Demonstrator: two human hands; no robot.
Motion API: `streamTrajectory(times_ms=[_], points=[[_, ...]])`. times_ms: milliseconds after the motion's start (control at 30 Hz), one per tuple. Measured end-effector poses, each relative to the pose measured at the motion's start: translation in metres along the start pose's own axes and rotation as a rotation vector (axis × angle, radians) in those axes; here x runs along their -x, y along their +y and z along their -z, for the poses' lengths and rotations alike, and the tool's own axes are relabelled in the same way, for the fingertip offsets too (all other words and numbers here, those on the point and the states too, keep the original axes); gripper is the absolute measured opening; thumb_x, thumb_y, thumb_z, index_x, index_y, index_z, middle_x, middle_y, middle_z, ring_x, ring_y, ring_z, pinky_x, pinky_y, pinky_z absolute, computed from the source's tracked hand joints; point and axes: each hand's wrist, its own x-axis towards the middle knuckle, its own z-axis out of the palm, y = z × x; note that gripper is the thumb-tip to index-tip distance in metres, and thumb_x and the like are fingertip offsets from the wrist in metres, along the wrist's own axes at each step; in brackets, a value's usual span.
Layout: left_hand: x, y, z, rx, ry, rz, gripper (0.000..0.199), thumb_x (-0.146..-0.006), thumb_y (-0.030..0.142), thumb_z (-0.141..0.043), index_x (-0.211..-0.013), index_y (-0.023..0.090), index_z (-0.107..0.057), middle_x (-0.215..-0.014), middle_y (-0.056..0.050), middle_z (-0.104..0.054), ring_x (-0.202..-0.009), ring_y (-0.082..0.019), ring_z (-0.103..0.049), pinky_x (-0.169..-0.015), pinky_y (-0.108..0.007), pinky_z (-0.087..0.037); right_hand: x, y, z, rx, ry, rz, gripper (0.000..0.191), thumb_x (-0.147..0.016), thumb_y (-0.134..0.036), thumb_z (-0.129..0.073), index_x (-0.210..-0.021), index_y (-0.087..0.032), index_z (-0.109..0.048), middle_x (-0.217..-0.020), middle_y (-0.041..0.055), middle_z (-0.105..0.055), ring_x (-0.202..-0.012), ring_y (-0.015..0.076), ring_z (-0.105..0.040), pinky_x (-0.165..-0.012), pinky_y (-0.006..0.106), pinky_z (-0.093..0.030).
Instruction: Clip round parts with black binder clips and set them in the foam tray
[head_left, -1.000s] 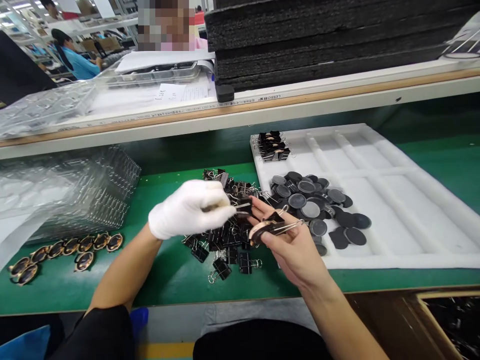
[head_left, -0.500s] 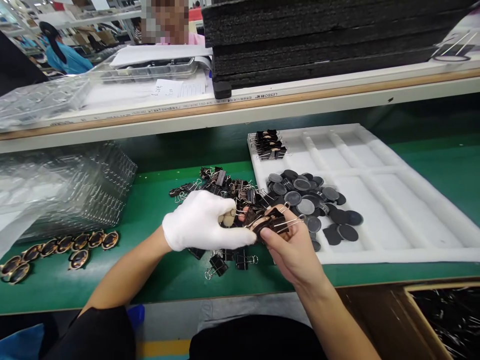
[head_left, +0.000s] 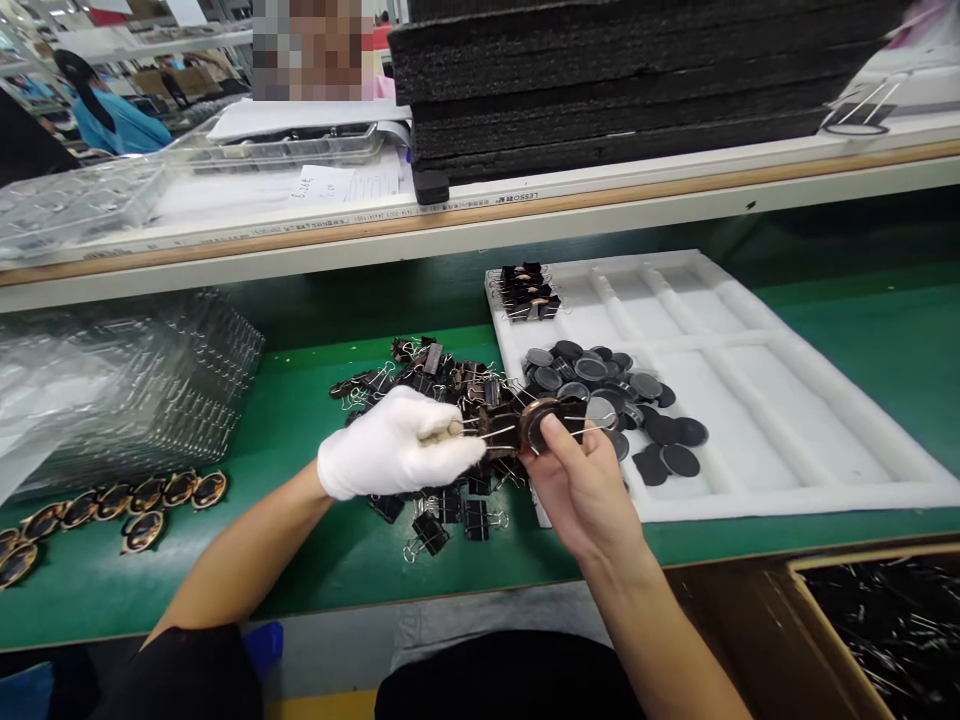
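My left hand [head_left: 401, 440], in a white glove, pinches the wire handles of a black binder clip [head_left: 499, 428]. Bare, my right hand [head_left: 577, 470] grips a round dark piece [head_left: 538, 425] with its thumb on top; another black clip [head_left: 571, 418] sits at its right side. The two hands face each other, with the left clip against the round piece. Below and behind them lies a pile of binder clips [head_left: 431, 375] on the green table. Black and grey discs [head_left: 591, 370] are heaped on the white tray [head_left: 750, 400], just beyond my right hand.
Clipped pieces [head_left: 529, 292] stand at the tray's back left corner. Sunglasses fronts [head_left: 146, 495] lie at the left, before stacked clear trays [head_left: 172, 390]. A shelf edge [head_left: 300, 235] crosses above, bearing black foam [head_left: 615, 90]. A box [head_left: 885, 620] is at the lower right.
My left hand has closed on the clip's handles and the clip now lines up with the round piece. My right hand has turned slightly, its thumb on that piece. The view has shifted a little.
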Motion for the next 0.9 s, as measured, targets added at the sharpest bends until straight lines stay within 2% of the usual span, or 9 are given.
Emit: streamTrajectory(times_ms=[167, 367, 433, 500, 567, 667, 733, 800, 900], points=[[0.000, 0.002, -0.009, 0.029, -0.067, 0.041, 0.044, -0.093, 0.035, -0.056, -0.058, 0.019, -0.035, -0.050, 0.008, -0.031, -0.049, -0.006, -0.026, -0.050, -0.024, -0.026, 0.000, 0.003, -0.003, 0.051, -0.009, 0.027, 0.035, -0.081, -0.038, -0.088, -0.107, -0.023, -0.069, -0.110, 0.0057, -0.074, -0.101, 0.0220, -0.070, -0.097, 0.042, -0.058], [0.000, 0.001, -0.007, 0.023, -0.101, 0.120, 0.039, -0.095, 0.041, -0.057, -0.064, 0.018, -0.049, -0.053, 0.007, -0.038, -0.052, -0.008, -0.033, -0.052, -0.024, -0.030, 0.002, 0.007, 0.002, 0.125, 0.042, 0.064, 0.037, -0.080, -0.040, -0.088, -0.107, -0.022, -0.069, -0.108, 0.0064, -0.073, -0.097, 0.0214, -0.069, -0.093, 0.040, -0.059], [-0.002, 0.001, -0.006, 0.147, -0.180, 0.146, 0.040, -0.099, 0.049, -0.050, -0.076, 0.018, -0.059, -0.062, 0.003, -0.055, -0.055, -0.009, -0.046, -0.056, -0.024, -0.037, 0.001, 0.007, 0.006, 0.147, 0.038, 0.126, 0.035, -0.080, -0.040, -0.088, -0.104, -0.023, -0.068, -0.105, 0.0058, -0.073, -0.098, 0.0211, -0.069, -0.094, 0.040, -0.058], [-0.007, 0.003, -0.006, 0.388, -0.284, 0.245, 0.055, -0.103, 0.060, -0.034, -0.088, 0.016, -0.064, -0.075, -0.004, -0.069, -0.057, -0.011, -0.057, -0.056, -0.026, -0.042, 0.000, 0.005, 0.012, 0.170, -0.015, 0.223, 0.031, -0.080, -0.037, -0.088, -0.099, -0.024, -0.067, -0.100, 0.0042, -0.072, -0.095, 0.0198, -0.069, -0.090, 0.037, -0.058], [-0.014, 0.008, -0.008, 0.588, -0.401, 0.379, 0.068, -0.103, 0.067, -0.027, -0.086, 0.014, -0.066, -0.072, -0.008, -0.071, -0.050, -0.012, -0.056, -0.051, -0.026, -0.041, -0.002, -0.002, 0.018, 0.209, -0.113, 0.338, 0.026, -0.081, -0.032, -0.087, -0.093, -0.025, -0.065, -0.095, 0.0029, -0.070, -0.092, 0.0191, -0.068, -0.083, 0.034, -0.058], [-0.032, 0.020, -0.008, 0.684, -0.492, 0.448, 0.065, -0.098, 0.070, -0.044, -0.070, 0.014, -0.063, -0.055, -0.004, -0.062, -0.045, -0.010, -0.049, -0.047, -0.025, -0.037, -0.001, -0.014, 0.028, 0.306, -0.178, 0.425, 0.025, -0.083, -0.025, -0.085, -0.100, -0.027, -0.067, -0.110, 0.0054, -0.069, -0.102, 0.0207, -0.066, -0.088, 0.035, -0.057], [-0.050, 0.026, -0.005, 0.649, -0.432, 0.403, 0.058, -0.095, 0.067, -0.053, -0.072, 0.015, -0.063, -0.058, -0.003, -0.062, -0.051, -0.011, -0.052, -0.050, -0.025, -0.040, 0.004, -0.019, 0.037, 0.404, -0.091, 0.406, 0.046, -0.083, -0.024, -0.085, -0.123, -0.030, -0.064, -0.126, 0.0072, -0.065, -0.108, 0.0215, -0.064, -0.091, 0.036, -0.056], [-0.073, 0.024, -0.002, 0.485, -0.286, 0.343, 0.049, -0.096, 0.061, -0.055, -0.089, 0.015, -0.068, -0.069, -0.003, -0.069, -0.060, -0.013, -0.059, -0.056, -0.026, -0.045, 0.012, -0.016, 0.049, 0.557, 0.051, 0.446, 0.063, -0.085, -0.023, -0.082, -0.140, -0.033, -0.054, -0.124, 0.0075, -0.064, -0.104, 0.0211, -0.063, -0.087, 0.036, -0.055], [-0.118, 0.002, -0.004, 0.030, 0.019, 0.259, 0.039, -0.097, 0.049, -0.055, -0.110, 0.016, -0.069, -0.091, -0.006, -0.075, -0.078, -0.017, -0.065, -0.069, -0.029, -0.049, 0.023, 0.001, 0.069, 0.865, 0.053, 0.702, 0.057, -0.092, -0.012, -0.070, -0.142, -0.032, -0.054, -0.103, 0.0053, -0.066, -0.090, 0.0210, -0.062, -0.079, 0.037, -0.051]])
